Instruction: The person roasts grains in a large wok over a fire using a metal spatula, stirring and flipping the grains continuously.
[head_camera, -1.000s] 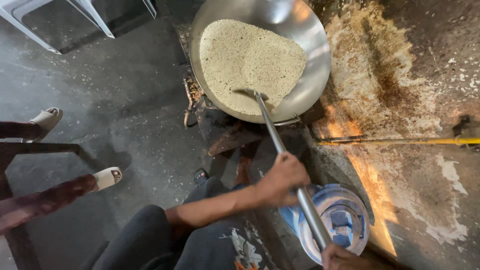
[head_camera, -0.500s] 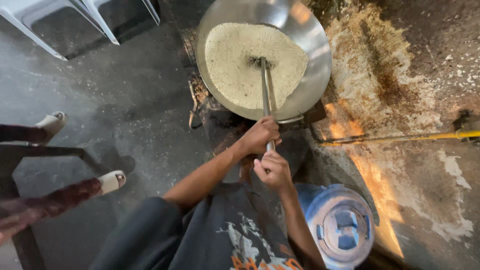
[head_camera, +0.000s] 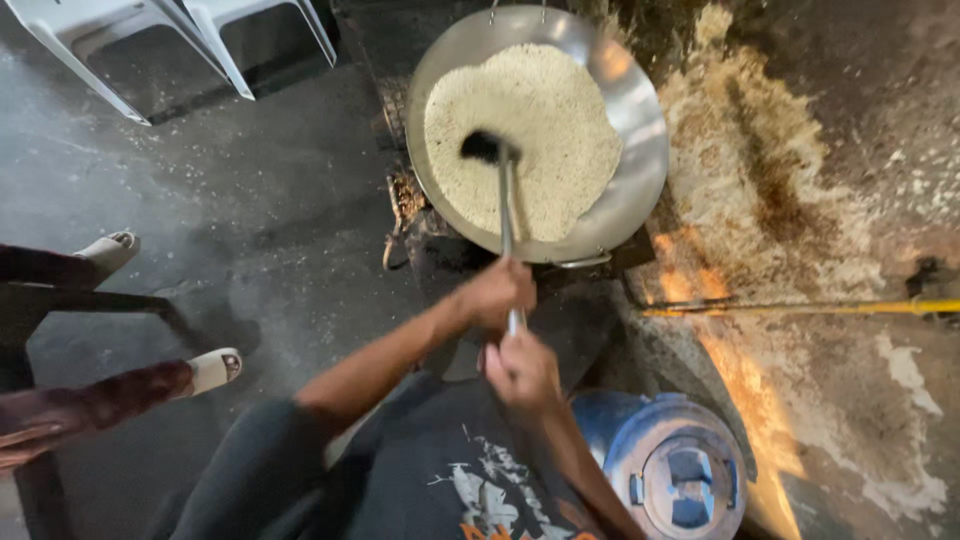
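A big metal wok (head_camera: 640, 120) sits on a low stove and holds a wide layer of pale grain (head_camera: 545, 120). A long metal ladle (head_camera: 505, 200) reaches into it, its dark head pressed into the grain at the left of centre. My left hand (head_camera: 495, 292) grips the handle higher up, near the wok's rim. Just below it, my right hand (head_camera: 520, 370) grips the handle's end. Both hands are over my lap.
A blue gas cylinder (head_camera: 675, 465) stands at my right knee. A yellow pipe (head_camera: 800, 308) runs along the stained wall on the right. White plastic chair legs (head_camera: 215, 40) stand at top left. Another person's sandalled feet (head_camera: 215, 368) rest on the left.
The ladle has swung from a slant to nearly straight, and its head has moved left in the grain. My right hand came up the handle, close under my left hand.
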